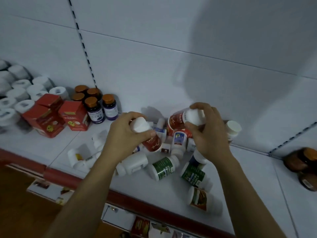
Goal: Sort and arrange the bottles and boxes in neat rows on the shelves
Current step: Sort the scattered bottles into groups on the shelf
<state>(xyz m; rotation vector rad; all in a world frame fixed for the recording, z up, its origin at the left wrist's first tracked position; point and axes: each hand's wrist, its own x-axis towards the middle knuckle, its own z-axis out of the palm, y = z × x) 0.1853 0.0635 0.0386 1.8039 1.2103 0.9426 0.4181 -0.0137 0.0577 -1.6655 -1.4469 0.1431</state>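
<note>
Above the shelf point(137, 186), hands point(123, 136) point(207, 133) grip red-labelled bottles point(152, 143) point(176, 119), writing unreadable.

Pretty dim, cold bluish cast. Big soft shadow on the back panel point(205, 69) above the right hand point(208, 133). Brown jars point(301, 160) far right of it are smeared with motion blur, same for white bottles point(77, 156) left of the left hand point(123, 136). Fisheye bends the red shelf edge point(60, 176) below the hands. Brightest bits: white caps on each hand's red-label bottle point(153, 143).
</note>
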